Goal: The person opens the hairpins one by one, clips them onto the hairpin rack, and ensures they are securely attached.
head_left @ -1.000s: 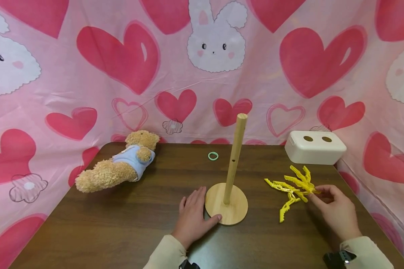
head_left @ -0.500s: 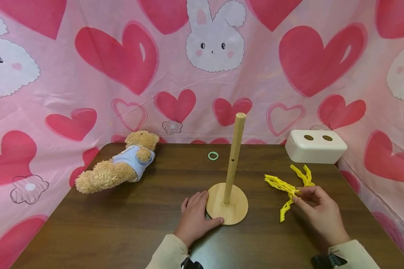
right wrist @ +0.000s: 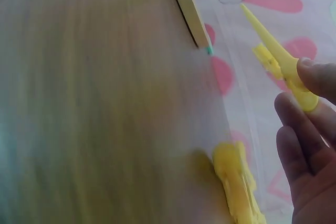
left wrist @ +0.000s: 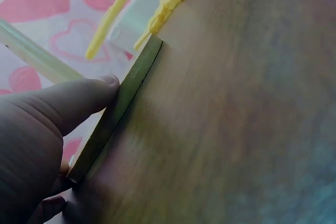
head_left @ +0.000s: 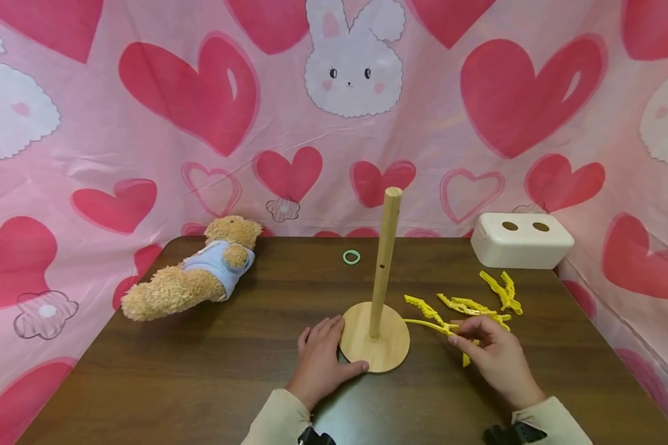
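Note:
My left hand [head_left: 324, 364] holds the round base [head_left: 386, 355] of an upright wooden stand at its left and front rim. In the left wrist view, the thumb lies against the base's edge [left wrist: 126, 93], with the fingers partly hidden behind. My right hand [head_left: 498, 358] pinches a yellow hair clip [head_left: 430, 324] between thumb and fingers, just right of the stand's post [head_left: 385, 266]. The clip's long tapered prong [right wrist: 268, 35] points away from the hand, its jaws spread apart. Several more yellow clips [head_left: 467, 305] lie behind and under that hand; one [head_left: 466, 360] is mostly covered.
A pale green ring [head_left: 351, 257] lies behind the stand. At the back left, a teddy bear [head_left: 214, 269] in a blue shirt lies on its side. A white box [head_left: 522, 242] with two round holes stands at the back right, before a pink heart-patterned cloth [head_left: 334, 136].
My right hand has moved left from the clip pile toward the stand, bringing one hair clip out of it; that clip now shows spread apart. The left hand stays at the base.

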### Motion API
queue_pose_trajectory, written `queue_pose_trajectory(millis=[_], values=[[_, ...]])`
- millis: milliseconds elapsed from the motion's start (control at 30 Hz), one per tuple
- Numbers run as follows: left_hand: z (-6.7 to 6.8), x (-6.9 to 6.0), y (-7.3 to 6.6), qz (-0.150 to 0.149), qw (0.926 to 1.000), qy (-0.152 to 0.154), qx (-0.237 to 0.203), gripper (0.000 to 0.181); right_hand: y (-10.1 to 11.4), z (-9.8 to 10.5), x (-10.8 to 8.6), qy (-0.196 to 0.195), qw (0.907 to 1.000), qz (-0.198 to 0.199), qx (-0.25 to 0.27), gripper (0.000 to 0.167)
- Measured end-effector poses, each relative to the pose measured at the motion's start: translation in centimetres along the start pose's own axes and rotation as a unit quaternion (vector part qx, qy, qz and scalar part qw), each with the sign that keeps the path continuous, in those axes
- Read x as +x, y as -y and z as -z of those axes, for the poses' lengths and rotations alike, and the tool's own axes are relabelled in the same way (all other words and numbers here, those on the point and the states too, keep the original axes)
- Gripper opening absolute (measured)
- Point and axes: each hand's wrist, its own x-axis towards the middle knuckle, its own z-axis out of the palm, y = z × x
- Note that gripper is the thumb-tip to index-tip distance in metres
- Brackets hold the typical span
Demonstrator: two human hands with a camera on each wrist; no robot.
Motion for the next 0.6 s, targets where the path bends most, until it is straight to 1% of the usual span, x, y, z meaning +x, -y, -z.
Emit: queue_pose_trajectory(millis=[133,300,467,600], values=[[0.1,0.0,-0.1,0.007,0.9999,0.008,-0.001,0.093,0.3,-0.9,-0.1,0.014,0.9999,0.006,0.007,0.019],[0.2,0.1,-0.2,0.021,0.9995,0.025,-0.004,0.094,0.4,-2.1,-0.2,0.022,0.9997,0.003,-0.006,0.022],[0.3,0.1,-0.3,0.026,0.9992,0.030,-0.006,0.094,0.7,-3.1,-0.2,0.031,0.9992,0.010,0.023,0.021],[0.4,0.1,-0.3,0.026,0.9992,0.028,-0.009,0.093,0.9,-3.8,0.0,0.050,0.9976,0.003,0.047,0.021]])
